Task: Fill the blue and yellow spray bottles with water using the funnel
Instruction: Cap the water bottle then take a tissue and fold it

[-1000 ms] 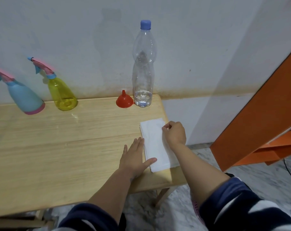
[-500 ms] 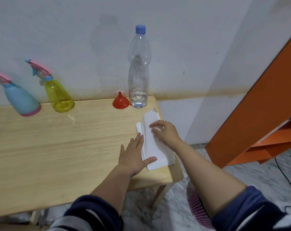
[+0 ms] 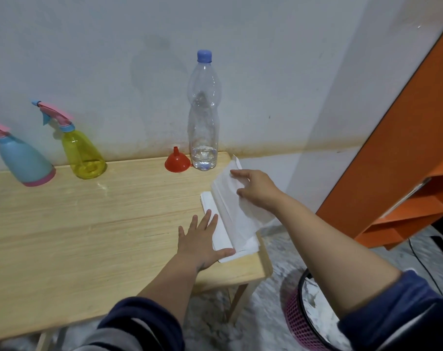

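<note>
At the right end of the wooden table (image 3: 63,239), a stack of white tissues (image 3: 216,225) lies near the edge. The left hand (image 3: 200,243) lies flat with fingers straight, pressing on the stack's near-left side, thumb across its corner. The right hand (image 3: 253,188) pinches the top tissue sheet (image 3: 237,219) and holds its far end lifted off the stack — the sheet hangs over the table's right edge.

Against the wall stand the blue spray bottle (image 3: 22,160) at far left and the yellow spray bottle (image 3: 81,153) just beside it, both capped with pink trigger heads. The red funnel (image 3: 178,162) sits mouth-down, touching or nearly touching the tall clear water bottle (image 3: 204,115), which holds only a little water at its base — both just beyond the tissues.

On the floor to the right are a pink mesh basket (image 3: 304,323) and an orange shelf (image 3: 405,158).
</note>
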`<state>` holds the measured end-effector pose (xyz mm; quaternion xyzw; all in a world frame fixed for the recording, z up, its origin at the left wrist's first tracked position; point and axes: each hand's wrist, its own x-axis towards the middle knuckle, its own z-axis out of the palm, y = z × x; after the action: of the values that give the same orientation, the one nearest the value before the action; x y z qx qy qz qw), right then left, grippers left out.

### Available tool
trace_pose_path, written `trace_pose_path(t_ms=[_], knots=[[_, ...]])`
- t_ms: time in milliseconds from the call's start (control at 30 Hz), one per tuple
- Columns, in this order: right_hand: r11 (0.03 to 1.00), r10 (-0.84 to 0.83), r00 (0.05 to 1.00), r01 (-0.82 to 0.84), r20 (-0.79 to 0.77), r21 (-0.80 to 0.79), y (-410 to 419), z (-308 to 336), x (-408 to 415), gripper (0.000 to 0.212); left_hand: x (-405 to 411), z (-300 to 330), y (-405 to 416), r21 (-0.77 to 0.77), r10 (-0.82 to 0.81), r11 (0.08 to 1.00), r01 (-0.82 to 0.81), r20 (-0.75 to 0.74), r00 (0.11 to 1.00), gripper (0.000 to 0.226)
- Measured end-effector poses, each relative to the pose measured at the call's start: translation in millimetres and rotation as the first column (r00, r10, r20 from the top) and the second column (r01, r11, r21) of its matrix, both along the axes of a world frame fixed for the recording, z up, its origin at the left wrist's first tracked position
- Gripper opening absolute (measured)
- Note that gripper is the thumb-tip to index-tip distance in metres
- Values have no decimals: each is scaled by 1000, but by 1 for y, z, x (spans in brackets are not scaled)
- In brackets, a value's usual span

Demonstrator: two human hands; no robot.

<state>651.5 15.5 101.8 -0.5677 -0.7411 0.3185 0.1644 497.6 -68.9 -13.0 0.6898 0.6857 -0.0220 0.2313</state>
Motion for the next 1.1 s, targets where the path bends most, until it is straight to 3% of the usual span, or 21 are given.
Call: trace_pose_path(t_ms=[200,800,933,1033,1100], knots=[[992,101,992,-95,73,-77,-1,32,10,74,1,0,1,-12,1,1000,-1,-12,1000,108],[983,148,976,-163,-160,-87,-10,73,-24,72,-1,2,4,-30,4,1000,-2,38,999,106],[979,165,971,-183,-174,-94,-10,80,-27,64,-13,-1,13,48,91,993,-107,265,960,79],[967,214,968,-229,-132,-108,-7,86,-27,62,-33,17,13,202,175,911,-360,600,781,67],[952,266,959,-277,-99,-130,-8,87,-31,63,-43,47,9,306,167,820,-483,680,714,53]])
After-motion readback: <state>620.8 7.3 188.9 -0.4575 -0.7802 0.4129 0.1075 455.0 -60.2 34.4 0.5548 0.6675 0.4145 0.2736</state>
